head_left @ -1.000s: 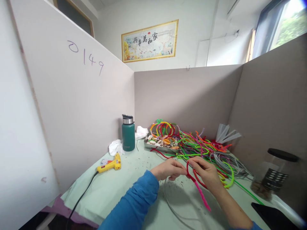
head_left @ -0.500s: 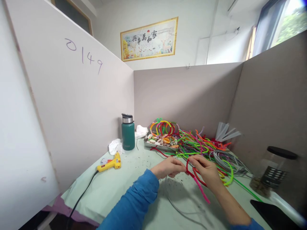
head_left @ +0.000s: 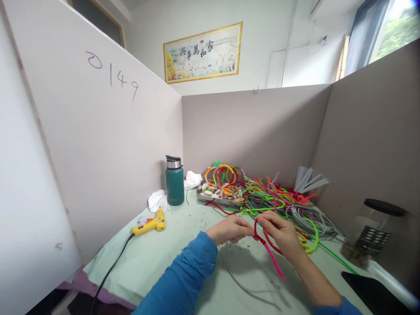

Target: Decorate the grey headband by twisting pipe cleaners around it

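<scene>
Between my two hands runs a fuzzy red pipe cleaner [head_left: 259,237] with a pink length [head_left: 274,261] hanging down to the right. My left hand [head_left: 230,229] pinches its red part near the lower bend. The fingers of my right hand [head_left: 277,227] are closed on the top of the red loop. A thin grey wire [head_left: 241,286] curves down over the table from below my left hand. Behind my right hand, a red ring [head_left: 269,239] is partly hidden.
A metal tray [head_left: 218,201] of shells stands behind my hands, with colourful pipe cleaners [head_left: 265,194] heaped beside it. Left are a green bottle [head_left: 175,186] and a yellow glue gun [head_left: 149,226] with its cord. A jar [head_left: 372,232] and a black flat object [head_left: 374,292] lie right.
The whole view has shifted very slightly. Both hands keep nearly the same pose on the red pipe cleaner.
</scene>
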The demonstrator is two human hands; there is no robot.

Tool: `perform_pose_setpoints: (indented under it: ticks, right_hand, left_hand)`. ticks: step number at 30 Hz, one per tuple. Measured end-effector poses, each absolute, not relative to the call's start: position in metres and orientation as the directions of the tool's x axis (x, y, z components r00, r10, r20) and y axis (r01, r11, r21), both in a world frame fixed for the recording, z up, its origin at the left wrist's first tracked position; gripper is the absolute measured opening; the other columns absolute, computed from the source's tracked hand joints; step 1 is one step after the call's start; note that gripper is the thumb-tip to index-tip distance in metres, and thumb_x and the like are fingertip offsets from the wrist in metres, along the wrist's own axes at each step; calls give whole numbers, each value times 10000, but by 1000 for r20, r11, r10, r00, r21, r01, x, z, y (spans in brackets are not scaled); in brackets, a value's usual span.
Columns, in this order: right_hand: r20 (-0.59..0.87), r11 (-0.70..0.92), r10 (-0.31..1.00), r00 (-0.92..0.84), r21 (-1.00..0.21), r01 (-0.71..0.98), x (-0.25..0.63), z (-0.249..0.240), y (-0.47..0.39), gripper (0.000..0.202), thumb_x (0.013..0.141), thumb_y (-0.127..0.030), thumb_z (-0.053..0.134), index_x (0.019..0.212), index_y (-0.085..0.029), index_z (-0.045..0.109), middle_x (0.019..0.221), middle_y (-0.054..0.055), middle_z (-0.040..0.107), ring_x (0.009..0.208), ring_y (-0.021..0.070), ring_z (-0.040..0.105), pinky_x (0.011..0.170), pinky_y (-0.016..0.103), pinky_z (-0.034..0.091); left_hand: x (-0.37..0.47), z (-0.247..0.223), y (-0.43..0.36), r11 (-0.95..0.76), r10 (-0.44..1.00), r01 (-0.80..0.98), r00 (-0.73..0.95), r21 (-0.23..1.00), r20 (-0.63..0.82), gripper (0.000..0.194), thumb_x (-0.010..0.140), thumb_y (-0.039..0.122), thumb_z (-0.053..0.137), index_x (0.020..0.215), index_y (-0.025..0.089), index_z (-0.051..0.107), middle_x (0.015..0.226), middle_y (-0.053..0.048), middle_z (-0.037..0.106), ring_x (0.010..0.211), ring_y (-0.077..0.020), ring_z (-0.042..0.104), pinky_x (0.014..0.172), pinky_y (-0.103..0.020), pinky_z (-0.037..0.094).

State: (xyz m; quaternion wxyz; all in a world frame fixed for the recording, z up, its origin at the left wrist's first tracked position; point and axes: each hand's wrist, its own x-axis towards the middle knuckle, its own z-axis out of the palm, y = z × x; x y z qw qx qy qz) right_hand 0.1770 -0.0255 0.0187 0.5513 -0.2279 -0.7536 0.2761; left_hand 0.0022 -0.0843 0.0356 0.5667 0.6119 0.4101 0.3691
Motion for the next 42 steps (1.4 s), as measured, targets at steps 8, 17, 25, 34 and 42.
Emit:
perform_pose_setpoints:
  ticks: [8,17,25,34,42]
  right_hand:
    - [687,724,675,-268,-686,66,176,19,-25,202,749,-367,619,695,-177,666,754,56,630,741,183,571,666,269,461]
    - [671,713,692,-266,-692,109,176,19,-26,238,756,-388,599,684,-167,648,726,56,628,689,175,567,644,262,458]
    - [649,684,719,-251,-725,84,177,17,-23,276,741,-430,609,691,-163,658,729,60,638,692,182,577,649,269,461]
    - [604,632,763,-229,-772,68,177,19,-26,302,746,-451,589,697,-157,642,689,52,623,652,177,556,596,266,437]
    - [628,651,745,-226,-758,39,178,19,-23,252,756,-396,577,672,-164,629,678,35,599,643,156,529,601,254,428]
  left_hand:
    - [3,37,-86,-6,904,33,427,999,-8,294,653,407,675,739,130,626,439,102,252,391,-35,168,409,-237,91]
    - [3,35,-85,1,909,12,416,1000,-5,298,648,411,680,732,131,619,437,102,249,395,-34,163,421,-241,84]
    - [3,37,-86,39,923,-8,383,999,-33,331,628,419,697,750,122,619,444,103,240,407,-33,161,433,-229,96]
    - [5,35,-84,24,934,-1,357,1000,-22,320,632,424,686,691,135,562,437,106,248,399,-32,154,418,-229,85]
    - [5,34,-78,46,931,42,361,998,-58,299,662,418,647,719,138,557,447,107,222,399,-35,121,405,-229,62]
